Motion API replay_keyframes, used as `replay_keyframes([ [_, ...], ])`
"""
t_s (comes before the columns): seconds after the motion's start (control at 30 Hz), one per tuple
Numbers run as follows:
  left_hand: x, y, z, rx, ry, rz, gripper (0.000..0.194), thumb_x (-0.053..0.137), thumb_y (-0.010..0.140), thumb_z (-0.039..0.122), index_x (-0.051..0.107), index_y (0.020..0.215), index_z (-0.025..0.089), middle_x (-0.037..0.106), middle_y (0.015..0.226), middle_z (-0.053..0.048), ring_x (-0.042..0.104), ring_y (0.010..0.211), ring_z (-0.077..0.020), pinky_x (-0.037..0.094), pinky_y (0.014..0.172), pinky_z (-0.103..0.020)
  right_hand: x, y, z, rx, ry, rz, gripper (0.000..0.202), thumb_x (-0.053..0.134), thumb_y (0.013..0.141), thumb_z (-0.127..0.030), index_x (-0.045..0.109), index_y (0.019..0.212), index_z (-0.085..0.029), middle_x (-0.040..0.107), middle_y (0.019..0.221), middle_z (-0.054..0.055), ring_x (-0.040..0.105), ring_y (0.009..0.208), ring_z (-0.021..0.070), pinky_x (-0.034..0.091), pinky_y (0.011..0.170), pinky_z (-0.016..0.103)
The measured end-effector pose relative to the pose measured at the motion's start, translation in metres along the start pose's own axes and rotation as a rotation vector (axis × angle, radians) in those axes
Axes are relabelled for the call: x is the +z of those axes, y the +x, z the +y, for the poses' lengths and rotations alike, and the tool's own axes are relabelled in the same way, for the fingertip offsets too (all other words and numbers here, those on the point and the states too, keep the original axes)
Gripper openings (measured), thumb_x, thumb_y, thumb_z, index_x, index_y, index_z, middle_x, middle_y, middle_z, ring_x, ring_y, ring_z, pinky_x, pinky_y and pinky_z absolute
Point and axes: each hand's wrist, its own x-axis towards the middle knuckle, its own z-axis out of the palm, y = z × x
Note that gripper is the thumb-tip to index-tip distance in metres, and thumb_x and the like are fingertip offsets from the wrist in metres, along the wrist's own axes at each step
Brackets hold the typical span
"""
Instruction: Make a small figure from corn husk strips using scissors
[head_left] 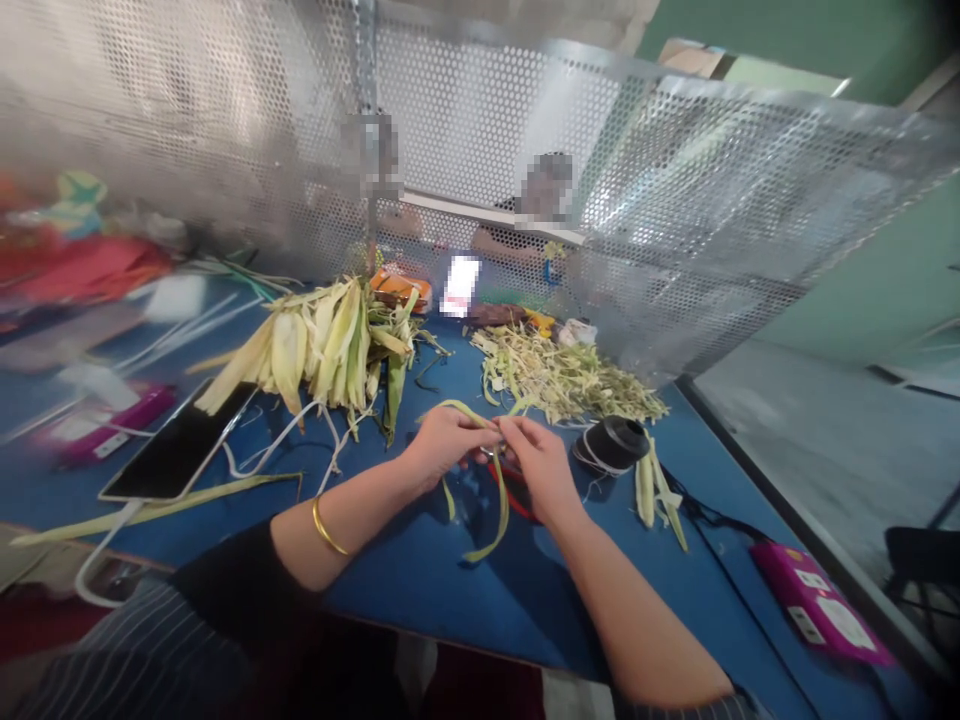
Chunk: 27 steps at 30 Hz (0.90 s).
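Observation:
My left hand [448, 442] and my right hand [538, 462] meet over the middle of the blue table. Both are closed in a pinch on narrow green corn husk strips [501, 515]. Strip ends hang below my fingers, and one loops up above the left hand. The exact spot where the strips cross is hidden by my fingertips. Under the right hand lies a red curved thing [516, 492], mostly covered. Just right of that hand a spool of black thread [611, 445] lies tilted, with pale string around it.
A bundle of corn husks [330, 345] lies at the left back, shredded husk [562, 375] at the right back. A phone [184, 440] with a white cable is at left. Pink packs [821, 605] lie near the edges. A perforated metal screen [480, 110] stands behind; people sit beyond it.

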Motion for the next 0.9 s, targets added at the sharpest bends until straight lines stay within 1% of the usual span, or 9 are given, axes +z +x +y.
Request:
replay_keyframes([
  [0.1, 0.002, -0.002, -0.001, -0.017, 0.064, -0.046, 0.020, 0.068, 0.068, 0.030, 0.073, 0.078, 0.013, 0.068, 0.069, -0.007, 0.056, 0.052, -0.0099, 0.034, 0.039, -0.017, 0.000, 0.003, 0.004, 0.151, 0.259, -0.049, 0.033, 0.070, 0.067, -0.045, 0.066, 0.083, -0.016, 0.058, 0.062, -0.001, 0.043, 0.048, 0.0076, 0.037, 0.050, 0.023],
  [0.2, 0.002, -0.001, -0.002, -0.019, 0.100, -0.053, 0.020, 0.067, 0.068, 0.031, 0.073, 0.077, 0.013, 0.068, 0.070, -0.006, 0.057, 0.052, -0.0104, 0.034, 0.039, -0.018, 0.001, 0.004, 0.006, 0.141, 0.309, -0.010, 0.028, 0.073, 0.064, -0.041, 0.066, 0.073, -0.015, 0.053, 0.054, -0.003, 0.042, 0.047, 0.0072, 0.036, 0.049, 0.023],
  [0.4, 0.005, 0.000, -0.004, -0.067, 0.132, -0.039, 0.016, 0.068, 0.067, 0.028, 0.072, 0.071, 0.013, 0.067, 0.063, -0.006, 0.059, 0.051, -0.0113, 0.035, 0.038, -0.018, 0.003, 0.006, 0.010, 0.033, 0.219, 0.141, 0.028, 0.072, 0.065, -0.039, 0.059, 0.055, -0.016, 0.048, 0.048, -0.004, 0.043, 0.049, 0.0087, 0.035, 0.050, 0.024],
  [0.53, 0.005, 0.002, -0.006, -0.085, 0.095, -0.029, 0.018, 0.070, 0.067, 0.030, 0.073, 0.074, 0.013, 0.069, 0.067, -0.008, 0.062, 0.056, -0.0128, 0.035, 0.039, -0.017, -0.002, 0.010, 0.009, 0.013, 0.161, 0.074, 0.028, 0.067, 0.070, -0.043, 0.066, 0.067, -0.016, 0.051, 0.051, -0.004, 0.044, 0.050, 0.0086, 0.036, 0.052, 0.024],
  [0.6, 0.003, 0.003, -0.004, -0.077, 0.019, -0.005, 0.021, 0.069, 0.069, 0.032, 0.072, 0.076, 0.012, 0.070, 0.072, -0.009, 0.063, 0.059, -0.0126, 0.038, 0.042, -0.017, -0.006, 0.012, 0.008, 0.012, 0.162, 0.046, 0.031, 0.062, 0.074, -0.046, 0.069, 0.080, -0.017, 0.060, 0.065, -0.001, 0.052, 0.058, 0.0098, 0.041, 0.057, 0.024],
  [0.67, 0.000, 0.005, -0.001, -0.072, -0.095, 0.016, 0.026, 0.066, 0.074, 0.036, 0.071, 0.079, 0.011, 0.071, 0.081, -0.011, 0.065, 0.062, -0.0133, 0.040, 0.043, -0.017, -0.009, 0.013, 0.007, 0.033, 0.162, 0.041, 0.037, 0.058, 0.076, -0.051, 0.069, 0.087, -0.017, 0.065, 0.076, 0.002, 0.058, 0.065, 0.0117, 0.045, 0.062, 0.026],
  [0.7, -0.002, 0.006, 0.001, -0.081, -0.150, -0.010, 0.028, 0.064, 0.076, 0.037, 0.071, 0.084, 0.011, 0.072, 0.087, -0.011, 0.066, 0.066, -0.0143, 0.042, 0.046, -0.017, -0.009, 0.013, 0.007, 0.036, 0.146, 0.019, 0.040, 0.055, 0.077, -0.053, 0.068, 0.088, -0.017, 0.065, 0.079, 0.003, 0.059, 0.067, 0.0125, 0.046, 0.064, 0.027],
  [0.8, -0.007, 0.009, 0.006, -0.098, -0.272, -0.020, 0.030, 0.062, 0.078, 0.037, 0.069, 0.090, 0.010, 0.071, 0.092, -0.013, 0.068, 0.071, -0.0165, 0.045, 0.049, -0.018, -0.009, 0.011, 0.006, -0.022, 0.035, -0.038, 0.041, 0.052, 0.079, -0.055, 0.067, 0.086, -0.017, 0.065, 0.076, 0.003, 0.060, 0.064, 0.0133, 0.047, 0.064, 0.028],
  [0.9, -0.008, 0.009, 0.006, -0.079, -0.257, 0.047, 0.027, 0.067, 0.074, 0.030, 0.068, 0.093, 0.010, 0.071, 0.088, -0.011, 0.067, 0.069, -0.0151, 0.046, 0.050, -0.019, -0.008, 0.007, 0.003, -0.155, -0.151, 0.005, 0.028, 0.058, 0.078, -0.045, 0.064, 0.081, -0.018, 0.062, 0.068, 0.000, 0.057, 0.057, 0.0122, 0.046, 0.059, 0.027],
])
